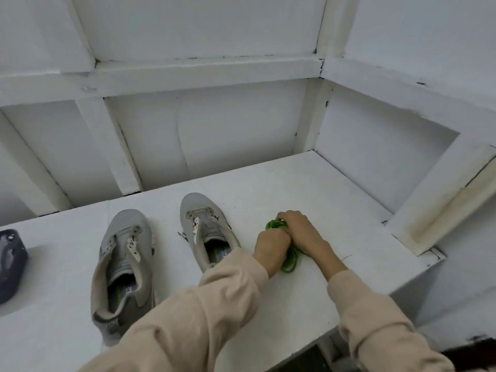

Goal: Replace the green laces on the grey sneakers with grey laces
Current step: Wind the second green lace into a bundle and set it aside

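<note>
You are working at one white counter (335, 197), and on it stand two grey sneakers: the left sneaker (118, 229) nearer you and the right sneaker (204, 210) just beside it, toes pointing away, both with bare eyelets and tongues loose. So the unlacing looks done, and the step in hand is getting rid of the old laces. One dark object (10, 264), perhaps a pouch, lies at the counter's left edge, well apart from the shoes; what it holds cannot be told. Your two hands meet just right of the right sneaker: the left hand (271, 248) is clenched around the green laces (291, 260) and the right hand (300, 232) curls over their far end, pressing them into one bundle on the counter. How many strands are in it cannot be counted. No grey laces are in view, so your next move is likely to set this bundle aside, find them, and start threading at the toe eyelets.
</note>
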`<state>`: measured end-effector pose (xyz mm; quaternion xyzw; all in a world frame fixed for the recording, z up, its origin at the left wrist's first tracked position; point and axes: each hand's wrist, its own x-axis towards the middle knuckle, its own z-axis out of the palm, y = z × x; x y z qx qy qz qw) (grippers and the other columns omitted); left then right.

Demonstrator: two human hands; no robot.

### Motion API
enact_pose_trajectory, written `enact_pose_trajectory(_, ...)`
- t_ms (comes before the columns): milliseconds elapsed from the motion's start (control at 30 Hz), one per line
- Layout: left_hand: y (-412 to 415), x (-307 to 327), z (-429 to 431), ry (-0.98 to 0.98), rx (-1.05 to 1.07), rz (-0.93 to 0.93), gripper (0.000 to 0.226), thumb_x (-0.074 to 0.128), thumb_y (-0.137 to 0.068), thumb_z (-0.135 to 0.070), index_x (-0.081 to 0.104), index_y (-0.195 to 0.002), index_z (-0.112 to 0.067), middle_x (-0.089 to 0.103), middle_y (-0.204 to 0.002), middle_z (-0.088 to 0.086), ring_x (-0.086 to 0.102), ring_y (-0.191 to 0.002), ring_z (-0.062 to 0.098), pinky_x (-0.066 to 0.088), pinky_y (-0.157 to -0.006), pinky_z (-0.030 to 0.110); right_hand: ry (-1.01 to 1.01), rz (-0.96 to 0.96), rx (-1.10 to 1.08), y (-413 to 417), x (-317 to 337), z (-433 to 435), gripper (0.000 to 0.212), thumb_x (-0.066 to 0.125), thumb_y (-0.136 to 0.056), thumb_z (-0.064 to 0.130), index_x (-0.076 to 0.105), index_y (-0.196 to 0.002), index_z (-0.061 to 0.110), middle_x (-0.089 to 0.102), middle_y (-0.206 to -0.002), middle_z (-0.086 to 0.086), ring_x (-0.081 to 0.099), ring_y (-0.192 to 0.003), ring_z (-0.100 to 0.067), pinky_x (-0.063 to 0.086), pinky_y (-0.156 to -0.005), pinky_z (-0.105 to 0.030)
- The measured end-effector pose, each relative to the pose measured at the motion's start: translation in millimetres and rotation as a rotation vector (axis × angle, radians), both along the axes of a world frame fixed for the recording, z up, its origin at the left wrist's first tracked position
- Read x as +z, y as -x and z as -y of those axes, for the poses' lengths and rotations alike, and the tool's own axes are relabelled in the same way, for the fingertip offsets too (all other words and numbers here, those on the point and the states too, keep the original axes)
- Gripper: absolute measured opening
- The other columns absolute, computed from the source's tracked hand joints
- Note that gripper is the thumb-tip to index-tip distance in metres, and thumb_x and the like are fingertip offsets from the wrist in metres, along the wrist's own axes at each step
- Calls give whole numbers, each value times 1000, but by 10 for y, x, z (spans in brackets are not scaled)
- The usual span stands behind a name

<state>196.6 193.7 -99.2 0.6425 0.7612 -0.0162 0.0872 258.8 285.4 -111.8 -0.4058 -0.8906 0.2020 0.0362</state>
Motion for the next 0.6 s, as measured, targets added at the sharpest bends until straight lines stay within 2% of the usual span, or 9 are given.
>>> enact_pose_trajectory(33, 0, 1, 15, -4, -8, 3, 21, 45, -95, -1, 59, -111, -2, 64, -114, 12, 62, -105, 28, 32, -56, 25, 12, -15, -19, -32, -20, 18, 16, 47, -86, 4, 63, -89, 6, 61, -89, -10, 59, -81, -27, 48, -72, -37)
enact_pose_trajectory(100, 20, 25, 51, 1, -1, 32, 20, 47, -95, -3, 59, -110, -1, 62, -114, 14, 60, -106, 29, 35, -66, 29, 70, -77, -66, -108, -42, 19, 11, 50, -87, 2, 55, -79, 7, 57, -84, -9, 56, -80, -26, 42, -66, -33)
enact_pose_trajectory(167, 60, 69, 81, 10, 29, 112, 19, 48, -95, -7, 59, -109, 1, 59, -114, 17, 58, -107, 33, 36, -72, 31, 204, -184, -167, -205, -19, 8, 12, 53, -90, 2, 51, -80, 8, 53, -83, -8, 51, -80, -24, 35, -62, -30)
enact_pose_trajectory(233, 112, 120, 98, 14, 75, 227, 20, 48, -97, -11, 61, -105, 2, 60, -107, 20, 59, -104, 36, 37, -72, 32, 388, -327, -277, -328, 50, 46, 9, 50, -95, 6, 49, -87, 9, 52, -85, -8, 49, -78, -21, 38, -63, -29)
enact_pose_trajectory(333, 159, 237, 158, 5, 122, 404, 25, 48, -98, -17, 64, -101, 1, 65, -90, 16, 64, -96, 35, 42, -73, 32, 588, -570, -391, -569, 178, 210, 4, 45, -99, 6, 48, -97, 9, 55, -91, -11, 55, -79, -22, 51, -63, -32)
enact_pose_trajectory(467, 120, 362, 358, -84, 121, 539, 23, 53, -97, -19, 68, -98, -1, 73, -95, 15, 70, -84, 31, 53, -83, 34, 689, -754, -448, -879, 365, 591, 9, 45, -101, 6, 49, -108, 7, 59, -95, -13, 59, -78, -20, 55, -55, -30)
enact_pose_trajectory(533, 34, 397, 503, -108, 99, 609, 22, 56, -97, -20, 68, -97, -1, 74, -92, 13, 70, -72, 28, 56, -74, 32, 720, -833, -472, -1019, 428, 834, 9, 45, -101, 5, 51, -107, 8, 60, -97, -13, 60, -79, -21, 56, -56, -30)
enact_pose_trajectory(600, -77, 436, 669, -113, 56, 653, 19, 57, -97, -21, 67, -94, -5, 73, -88, 12, 66, -58, 23, 52, -63, 24, 733, -905, -507, -1162, 485, 1109, 10, 45, -101, 5, 51, -108, 8, 60, -98, -14, 60, -79, -22, 56, -57, -31)
